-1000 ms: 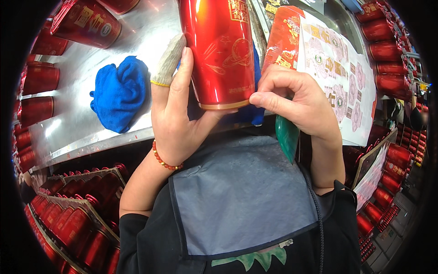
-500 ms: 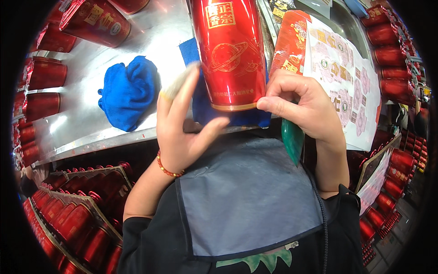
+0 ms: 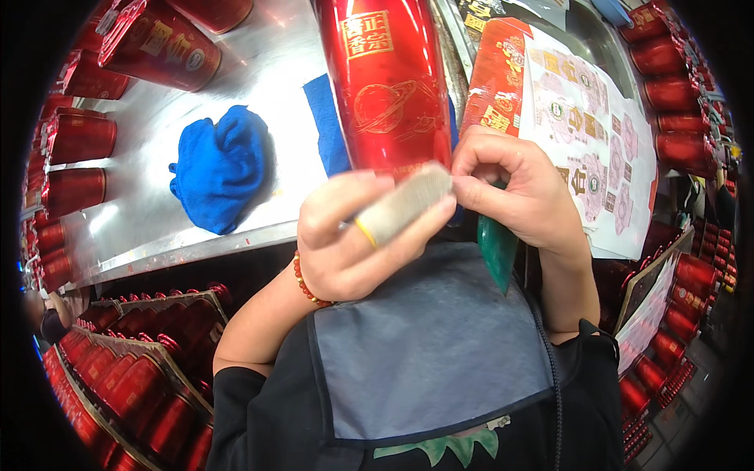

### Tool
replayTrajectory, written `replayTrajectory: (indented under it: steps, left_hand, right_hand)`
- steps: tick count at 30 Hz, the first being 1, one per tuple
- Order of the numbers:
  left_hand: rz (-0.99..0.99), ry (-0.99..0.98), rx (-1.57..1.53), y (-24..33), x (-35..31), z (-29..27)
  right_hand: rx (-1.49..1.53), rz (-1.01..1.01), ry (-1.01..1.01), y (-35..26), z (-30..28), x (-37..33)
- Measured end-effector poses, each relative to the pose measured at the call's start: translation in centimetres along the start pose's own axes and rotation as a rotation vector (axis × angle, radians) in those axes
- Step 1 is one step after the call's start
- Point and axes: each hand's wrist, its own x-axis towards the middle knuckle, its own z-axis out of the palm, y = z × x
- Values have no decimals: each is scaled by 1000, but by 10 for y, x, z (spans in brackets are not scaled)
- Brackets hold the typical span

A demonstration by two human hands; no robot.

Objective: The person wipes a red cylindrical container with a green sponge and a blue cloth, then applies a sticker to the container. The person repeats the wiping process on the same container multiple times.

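A glossy red bottle point(image 3: 389, 86) with gold print lies on a blue cloth point(image 3: 324, 118), its base end toward me. Across that end reaches my left hand point(image 3: 365, 235), fingers stretched out and blurred; one finger wears a woven beige finger cover point(image 3: 404, 204) with a yellow edge. The left fingertips meet or nearly meet those of my right hand point(image 3: 526, 188) at the bottle's lower right corner. My right hand is closed in a pinch, with a green scraper-like piece point(image 3: 496, 247) sticking down from under it. Whatever is between the right fingertips is too small to see.
A crumpled blue cloth point(image 3: 220, 169) lies on the metal table point(image 3: 290, 63) to the left. Printed decal sheets point(image 3: 593, 157) rest on a red printed sheet point(image 3: 495, 74) at right. Red bottles point(image 3: 161, 43) line both sides, and racks of them point(image 3: 126, 385) stand below.
My left hand has swung right across the bottle's base, toward my right fingertips. The bottle has shifted slightly left and tilted. My right hand stays nearly in place.
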Motion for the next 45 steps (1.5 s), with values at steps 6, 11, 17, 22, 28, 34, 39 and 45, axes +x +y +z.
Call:
replayTrajectory:
  steps: [6,11,17,22,28,34,39,45]
  left_hand:
    - [-363,-116,156,-11,21,6]
    - [-548,-152,-157,-16,4,-2]
    - [-758,-82,-668,-16,1,-10]
    - [-847,-15,-804,-12,5,-5]
    - [-901,6,-819,-7,7,-4]
    - [-919,-2,-828,-7,9,-4]
    - [-915,-4,-808,-6,10,-4]
    - [-768,-34,-733,-15,-17,2]
  right_hand:
    - [18,106,7,3,-7,-4]
    - [164,123,52,7,-15,-4]
    - [230,34,44,12,0,3]
    - [218,81,-23,7,-5,5]
    - [220,69,-37,10,-5,7]
    - [243,78,-60,10,-6,8]
    - [257,77,-62,13,-6,8]
    - [206,94,-60,7,-7,7]
